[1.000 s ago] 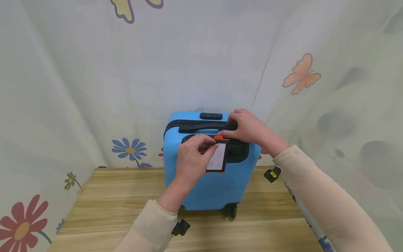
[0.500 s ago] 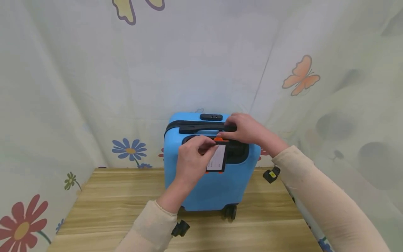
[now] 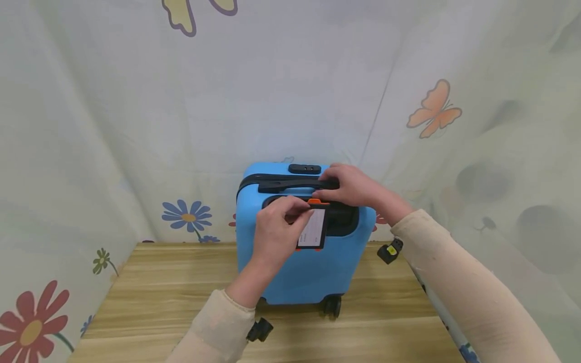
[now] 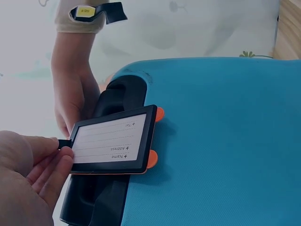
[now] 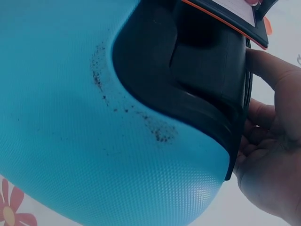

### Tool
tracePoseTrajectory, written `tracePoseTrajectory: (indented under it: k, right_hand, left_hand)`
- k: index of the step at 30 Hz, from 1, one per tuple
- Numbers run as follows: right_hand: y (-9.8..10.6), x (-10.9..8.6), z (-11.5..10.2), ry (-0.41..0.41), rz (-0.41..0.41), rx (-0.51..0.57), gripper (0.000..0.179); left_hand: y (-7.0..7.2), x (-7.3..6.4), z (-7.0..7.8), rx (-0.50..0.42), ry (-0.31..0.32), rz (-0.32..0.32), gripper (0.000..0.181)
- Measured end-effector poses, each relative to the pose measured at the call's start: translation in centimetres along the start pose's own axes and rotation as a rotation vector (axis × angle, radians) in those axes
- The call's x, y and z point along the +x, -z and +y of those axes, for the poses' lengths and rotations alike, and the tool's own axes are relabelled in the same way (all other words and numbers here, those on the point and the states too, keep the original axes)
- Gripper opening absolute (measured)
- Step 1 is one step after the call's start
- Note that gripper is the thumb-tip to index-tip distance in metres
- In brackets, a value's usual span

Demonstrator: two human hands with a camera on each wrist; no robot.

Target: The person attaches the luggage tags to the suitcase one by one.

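A light-blue suitcase [image 3: 308,277] stands upright on wheels. Against its black recessed panel hangs a luggage tag [image 4: 106,141] with a black frame, orange edging and a white card printed Name, Address and Tel. My left hand [image 3: 277,227] pinches the short black strap [image 4: 64,144] at the tag's end between thumb and fingers. The right hand [image 3: 351,186] grips the right end of the black carry handle [image 3: 290,185], fingers over it and thumb on the near side. In the right wrist view, that hand [image 5: 277,127] curls at the suitcase's top edge, partly hidden behind it.
The suitcase stands on a wood-grain surface [image 3: 181,282], close to a pale curtain [image 3: 227,101] printed with flowers and butterflies. A black combination lock [image 3: 304,169] sits on the suitcase top behind the handle. Dark specks mark the shell beside the black panel [image 5: 207,66].
My right hand has slid slightly left along the carry handle. The left hand stays pinched at the tag's strap, and the suitcase has not moved.
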State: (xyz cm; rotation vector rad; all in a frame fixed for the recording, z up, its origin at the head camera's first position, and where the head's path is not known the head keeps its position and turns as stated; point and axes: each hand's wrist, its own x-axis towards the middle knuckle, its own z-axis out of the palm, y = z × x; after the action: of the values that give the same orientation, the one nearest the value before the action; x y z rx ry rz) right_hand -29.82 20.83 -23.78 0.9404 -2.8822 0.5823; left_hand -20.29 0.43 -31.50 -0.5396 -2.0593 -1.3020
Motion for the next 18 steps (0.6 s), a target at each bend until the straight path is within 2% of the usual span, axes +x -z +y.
tracePoseTrajectory:
  k: [8,18]
  right_hand:
    - [-0.01,0.26,0.11,0.023,-0.011,0.039,0.041]
    - [0.07,0.61,-0.05,0.035,-0.049,0.092,0.047]
  left_hand:
    - [-0.04,0.02,-0.07,0.001,-0.007,-0.001,0.008]
    - [-0.06,-0.02,-0.07,0.005,0.001,-0.009,0.01]
